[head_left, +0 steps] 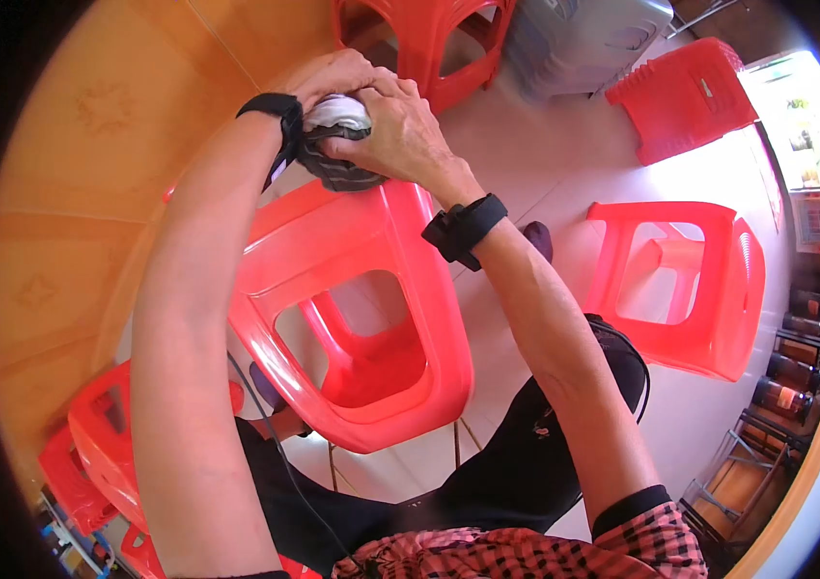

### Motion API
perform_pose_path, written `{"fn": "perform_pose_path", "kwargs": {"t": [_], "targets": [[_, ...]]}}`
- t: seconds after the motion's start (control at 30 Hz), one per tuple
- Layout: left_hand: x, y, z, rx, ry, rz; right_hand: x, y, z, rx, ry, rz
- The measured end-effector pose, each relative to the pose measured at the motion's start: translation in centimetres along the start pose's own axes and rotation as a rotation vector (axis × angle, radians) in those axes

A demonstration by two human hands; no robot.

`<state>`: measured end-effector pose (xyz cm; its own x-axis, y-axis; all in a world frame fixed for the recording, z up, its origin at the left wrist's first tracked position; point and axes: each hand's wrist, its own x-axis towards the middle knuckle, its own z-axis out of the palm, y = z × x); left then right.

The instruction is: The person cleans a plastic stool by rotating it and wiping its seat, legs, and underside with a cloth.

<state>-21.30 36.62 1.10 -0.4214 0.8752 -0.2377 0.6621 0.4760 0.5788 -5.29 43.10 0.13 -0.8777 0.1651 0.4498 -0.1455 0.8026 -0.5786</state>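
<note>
Both of my hands are closed round a bunched cloth [347, 174], dark grey with a white part, at the top middle of the head view. My left hand [337, 77] grips it from the far side, partly hidden behind the cloth and the other hand. My right hand [398, 125] wraps over it from the right, its thumb pressed on the cloth. Just below the hands, a red plastic stool [444, 338] lies tipped over between my legs, with its open underside showing. The cloth hangs at the stool's upper edge; whether they touch I cannot tell.
A red stool [728, 289] lies on its side at the right. Further red stools [419, 39] stand at the top, with a grey plastic stack [588, 43] and a red stack [685, 101] beyond. Orange panelling [82, 174] borders the left. Bottles [781, 396] line the right side.
</note>
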Motion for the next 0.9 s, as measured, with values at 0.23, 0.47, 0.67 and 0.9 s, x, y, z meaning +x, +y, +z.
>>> {"fn": "perform_pose_path", "kwargs": {"t": [0.23, 0.47, 0.67, 0.9], "targets": [[-0.5, -1.3, 0.1, -0.412, -0.113, 0.083, -0.3, -0.1, 0.5, -0.004, 0.059, -0.024], [-0.6, -2.5, 1.1, 0.376, -0.068, 0.171, -2.6, -0.9, 0.6, 0.020, 0.094, -0.072], [-9.9, 2.6, -5.5, -0.075, 0.216, -0.040, -2.7, 0.1, -0.1, 0.072, 0.052, -0.049], [-22.1, -11.5, -2.0, -0.001, 0.591, -0.528, -3.5, -1.2, -1.0, 0.083, 0.123, -0.137]]}}
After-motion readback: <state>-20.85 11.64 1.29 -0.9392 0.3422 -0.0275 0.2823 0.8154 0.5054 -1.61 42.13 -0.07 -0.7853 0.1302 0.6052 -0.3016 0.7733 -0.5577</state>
